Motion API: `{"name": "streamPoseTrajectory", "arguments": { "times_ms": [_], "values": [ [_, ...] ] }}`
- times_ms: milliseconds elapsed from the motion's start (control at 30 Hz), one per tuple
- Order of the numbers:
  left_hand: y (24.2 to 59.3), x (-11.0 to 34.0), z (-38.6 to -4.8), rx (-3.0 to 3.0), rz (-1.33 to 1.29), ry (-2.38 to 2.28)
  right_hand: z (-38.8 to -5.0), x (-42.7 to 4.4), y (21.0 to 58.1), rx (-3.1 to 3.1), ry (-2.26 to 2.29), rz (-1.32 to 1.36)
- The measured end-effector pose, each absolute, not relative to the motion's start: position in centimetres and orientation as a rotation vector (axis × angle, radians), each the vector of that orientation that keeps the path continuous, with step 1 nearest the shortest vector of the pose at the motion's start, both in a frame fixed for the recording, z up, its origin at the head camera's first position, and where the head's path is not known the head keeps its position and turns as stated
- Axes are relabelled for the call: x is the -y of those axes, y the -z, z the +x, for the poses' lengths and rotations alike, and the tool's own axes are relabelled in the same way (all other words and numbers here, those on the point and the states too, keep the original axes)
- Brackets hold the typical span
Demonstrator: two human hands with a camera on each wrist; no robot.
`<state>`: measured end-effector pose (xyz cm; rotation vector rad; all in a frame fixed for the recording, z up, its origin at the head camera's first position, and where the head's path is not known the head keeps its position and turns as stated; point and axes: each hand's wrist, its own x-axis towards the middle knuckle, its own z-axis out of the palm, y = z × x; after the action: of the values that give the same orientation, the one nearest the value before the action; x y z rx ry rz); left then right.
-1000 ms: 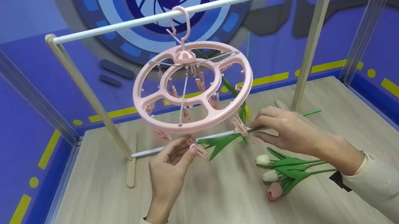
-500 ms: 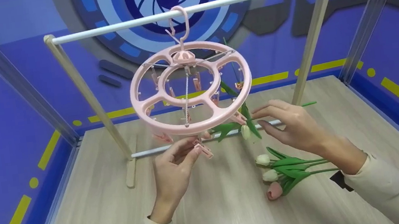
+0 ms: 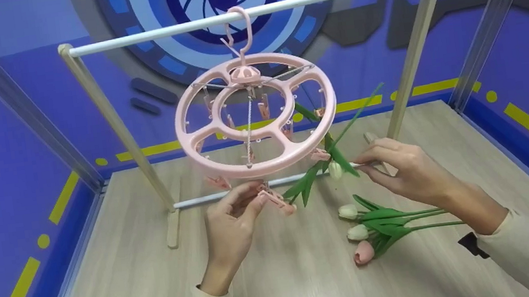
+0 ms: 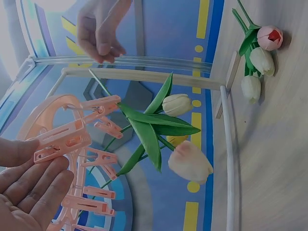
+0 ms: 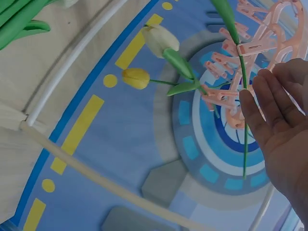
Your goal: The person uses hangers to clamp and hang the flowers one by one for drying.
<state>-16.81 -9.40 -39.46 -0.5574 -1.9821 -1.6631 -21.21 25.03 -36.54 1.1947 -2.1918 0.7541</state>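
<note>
Above the pale wood-grain tabletop [image 3: 160, 282], among blue printed walls [image 3: 4, 165], my left hand [image 3: 230, 228] pinches a pink plastic clothespin [image 4: 65, 140] beneath the round pink plastic rack [image 3: 206, 163]; my right hand [image 3: 413, 170], fingers loosely extended, is near a white green-leaved tulip [image 3: 336, 170]

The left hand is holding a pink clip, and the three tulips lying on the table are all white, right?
Not quite: the head view shows one tulip is pink, the other two white. The left hand does hold a pink clip, and all three lie on the table.
</note>
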Motion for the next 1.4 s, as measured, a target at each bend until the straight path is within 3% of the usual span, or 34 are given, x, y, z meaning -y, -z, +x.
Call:
{"name": "streamPoseTrajectory", "arguments": {
  "times_ms": [1400],
  "values": [
    [39.6,9.3,-16.9,2.010,-0.529,1.678,-21.7,-36.8,47.4,2.822,-0.785,0.727]
  ]
}}
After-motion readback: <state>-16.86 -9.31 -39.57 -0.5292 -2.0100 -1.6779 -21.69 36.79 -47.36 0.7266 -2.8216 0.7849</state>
